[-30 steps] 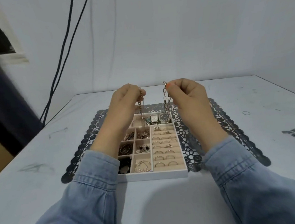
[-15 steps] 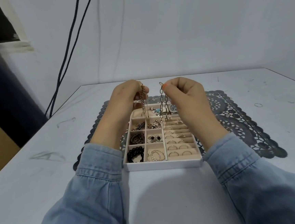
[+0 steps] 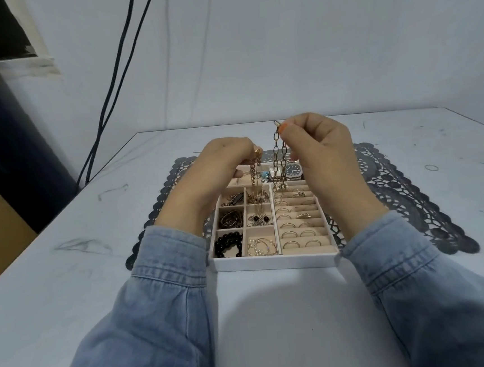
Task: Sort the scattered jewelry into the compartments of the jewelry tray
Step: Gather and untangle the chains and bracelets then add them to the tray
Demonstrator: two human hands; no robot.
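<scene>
Left hand [image 3: 222, 170] has dipped below right hand [image 3: 319, 147]; each pinches the chain [image 3: 280, 162], its 2 strands hanging plumb over the tray [image 3: 274, 264], far end.

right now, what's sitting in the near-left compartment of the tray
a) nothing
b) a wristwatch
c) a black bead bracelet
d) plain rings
c: the black bead bracelet lies coiled in the near-left compartment of the jewelry tray, while the wristwatch sits at the far end.

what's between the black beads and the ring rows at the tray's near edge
A compartment of pearl and gold bracelets, shown in the head view.
</scene>
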